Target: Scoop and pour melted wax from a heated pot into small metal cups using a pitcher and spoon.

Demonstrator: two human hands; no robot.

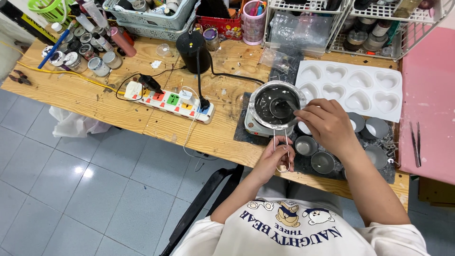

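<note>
Small metal melting pot (277,105) sits on a little hotplate (258,127) near the front edge of the wooden worktop (95,95), right of a white power strip (170,102); dark liquid inside, looks like melted wax. Left hand (275,159) grips the pot's wire loop handle (282,149), fingers curled shut round it near its front end. Right hand (327,124) pinches a spoon (283,107) dipped in the liquid, fingers narrow on the handle. Pot is thin rigid metal, likely light but sloshy when full, and probably hot at the rim, so the wire handle is the place to hold; wire is springy, may twist if tilted quick. Spoon is stiff, light, possibly slick with wax. Small metal tins (313,151) stand just right of the hotplate, white heart-shaped mould tray (350,87) behind them toward the back right.
</note>
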